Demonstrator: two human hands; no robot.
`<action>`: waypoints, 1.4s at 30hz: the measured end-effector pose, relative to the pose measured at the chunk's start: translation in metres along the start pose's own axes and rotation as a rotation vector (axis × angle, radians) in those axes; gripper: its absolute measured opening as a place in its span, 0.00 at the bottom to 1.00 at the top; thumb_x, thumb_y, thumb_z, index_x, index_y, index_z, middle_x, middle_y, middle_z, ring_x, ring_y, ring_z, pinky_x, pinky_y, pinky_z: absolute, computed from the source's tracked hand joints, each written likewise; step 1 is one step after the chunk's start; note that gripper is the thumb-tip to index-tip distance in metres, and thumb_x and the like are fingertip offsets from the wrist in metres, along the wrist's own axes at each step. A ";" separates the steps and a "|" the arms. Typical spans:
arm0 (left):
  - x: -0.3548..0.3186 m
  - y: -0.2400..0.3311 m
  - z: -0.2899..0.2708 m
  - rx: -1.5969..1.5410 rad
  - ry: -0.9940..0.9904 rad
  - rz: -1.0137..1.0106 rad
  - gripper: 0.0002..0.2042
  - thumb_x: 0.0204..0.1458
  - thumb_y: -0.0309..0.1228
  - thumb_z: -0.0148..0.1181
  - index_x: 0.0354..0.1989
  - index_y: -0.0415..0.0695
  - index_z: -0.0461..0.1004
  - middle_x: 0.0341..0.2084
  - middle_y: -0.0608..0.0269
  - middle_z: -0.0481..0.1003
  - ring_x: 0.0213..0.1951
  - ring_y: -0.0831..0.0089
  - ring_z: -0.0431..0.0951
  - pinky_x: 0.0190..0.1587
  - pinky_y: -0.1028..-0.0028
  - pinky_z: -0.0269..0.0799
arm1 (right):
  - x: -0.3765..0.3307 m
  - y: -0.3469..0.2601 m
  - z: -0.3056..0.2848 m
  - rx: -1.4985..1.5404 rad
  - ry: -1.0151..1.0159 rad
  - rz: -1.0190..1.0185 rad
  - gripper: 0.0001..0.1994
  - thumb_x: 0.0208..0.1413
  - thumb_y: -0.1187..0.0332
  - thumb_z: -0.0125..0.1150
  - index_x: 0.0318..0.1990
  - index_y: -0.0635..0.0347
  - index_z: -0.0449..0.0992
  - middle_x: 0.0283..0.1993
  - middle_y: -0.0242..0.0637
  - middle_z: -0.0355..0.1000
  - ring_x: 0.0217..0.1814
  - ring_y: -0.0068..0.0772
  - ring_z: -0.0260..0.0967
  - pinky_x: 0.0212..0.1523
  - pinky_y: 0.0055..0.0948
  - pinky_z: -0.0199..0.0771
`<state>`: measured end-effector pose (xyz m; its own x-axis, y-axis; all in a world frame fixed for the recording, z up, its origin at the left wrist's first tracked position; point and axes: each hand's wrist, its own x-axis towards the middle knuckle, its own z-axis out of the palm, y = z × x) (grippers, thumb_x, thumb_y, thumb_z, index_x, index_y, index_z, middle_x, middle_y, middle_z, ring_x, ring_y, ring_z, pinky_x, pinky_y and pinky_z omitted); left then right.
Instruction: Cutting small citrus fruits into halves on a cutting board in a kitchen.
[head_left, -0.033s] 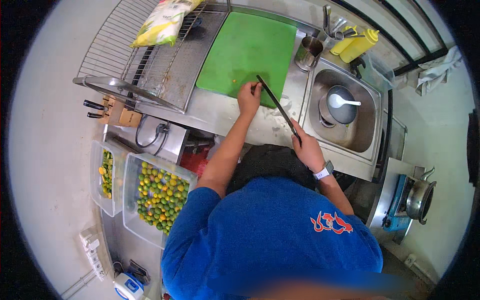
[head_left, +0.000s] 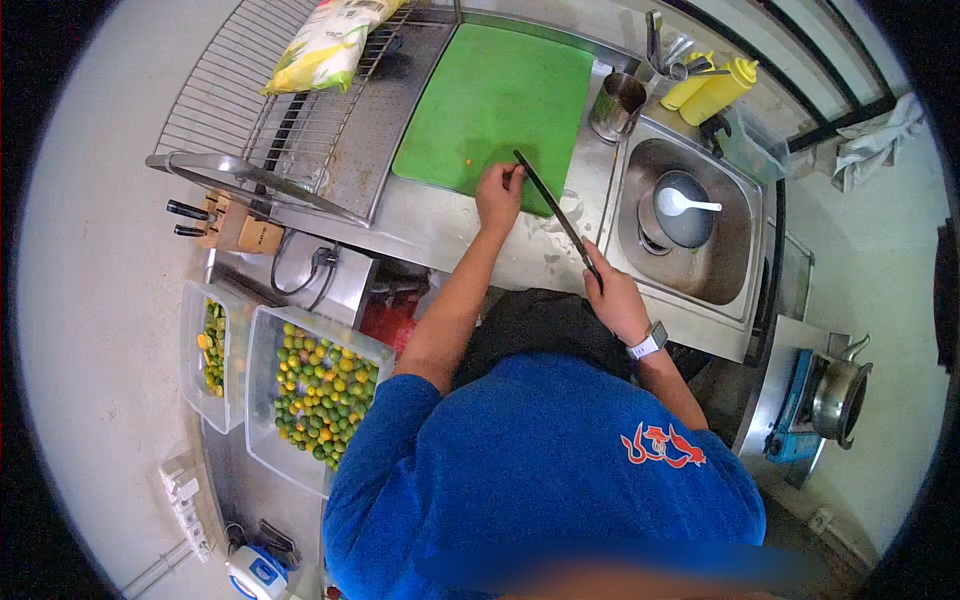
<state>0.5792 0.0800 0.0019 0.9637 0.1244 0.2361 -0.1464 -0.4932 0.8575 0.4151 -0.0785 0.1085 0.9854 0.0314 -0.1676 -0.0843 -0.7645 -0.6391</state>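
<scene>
My right hand (head_left: 617, 300) is wrapped round the handle of a long dark knife (head_left: 553, 202). Its blade slants up and left over the near edge of a green cutting board (head_left: 497, 95). Close beside the blade's tip, my left hand (head_left: 499, 195) is closed with its fingers curled and pressed together. What those fingers pinch, if anything, is hidden, and I cannot tell whether they touch the blade. A tiny orange bit (head_left: 468, 162) lies on the board just left of my left hand.
Right of the board are a metal pitcher (head_left: 617, 106), yellow squeeze bottles (head_left: 722, 92) and a sink (head_left: 722, 275) holding a pot and white spoon. To the left stand a wire rack (head_left: 240, 95), a knife block (head_left: 245, 228) and a tub (head_left: 262, 440) of small green and orange citrus fruits.
</scene>
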 end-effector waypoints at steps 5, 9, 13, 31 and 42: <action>0.000 0.001 0.001 0.006 -0.012 0.000 0.12 0.48 0.37 0.56 0.30 0.40 0.72 0.24 0.56 0.71 0.24 0.66 0.70 0.29 0.70 0.66 | 0.001 0.004 0.003 -0.035 0.003 -0.005 0.25 0.52 0.69 0.48 0.60 0.48 0.54 0.20 0.52 0.66 0.23 0.52 0.66 0.25 0.41 0.63; 0.002 -0.002 0.002 0.022 -0.025 0.008 0.09 0.48 0.35 0.55 0.28 0.41 0.70 0.23 0.56 0.69 0.26 0.63 0.70 0.30 0.66 0.64 | 0.003 0.001 0.003 -0.015 0.013 -0.026 0.25 0.52 0.70 0.48 0.59 0.49 0.54 0.19 0.52 0.66 0.22 0.52 0.66 0.25 0.41 0.63; 0.001 0.000 0.001 0.023 -0.024 0.031 0.08 0.49 0.34 0.54 0.28 0.41 0.70 0.23 0.55 0.69 0.26 0.61 0.70 0.30 0.66 0.64 | 0.006 -0.001 0.002 -0.003 -0.001 -0.019 0.26 0.51 0.70 0.48 0.59 0.50 0.54 0.20 0.54 0.67 0.23 0.54 0.66 0.26 0.45 0.64; -0.005 -0.001 0.004 -0.011 0.044 0.098 0.07 0.47 0.31 0.56 0.26 0.40 0.69 0.23 0.54 0.68 0.26 0.59 0.70 0.30 0.65 0.65 | 0.045 -0.012 0.014 -0.079 0.007 -0.005 0.25 0.51 0.68 0.47 0.59 0.50 0.55 0.21 0.55 0.68 0.24 0.57 0.66 0.26 0.47 0.64; -0.005 -0.002 0.002 0.000 0.038 0.128 0.08 0.46 0.31 0.57 0.25 0.39 0.69 0.23 0.54 0.68 0.25 0.60 0.70 0.29 0.65 0.64 | 0.097 -0.006 0.031 -0.051 0.045 -0.100 0.25 0.50 0.70 0.46 0.58 0.51 0.55 0.24 0.57 0.68 0.26 0.58 0.67 0.28 0.49 0.65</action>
<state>0.5750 0.0786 -0.0023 0.9280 0.0932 0.3606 -0.2675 -0.5070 0.8194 0.5066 -0.0508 0.0728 0.9942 0.0808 -0.0703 0.0210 -0.7906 -0.6120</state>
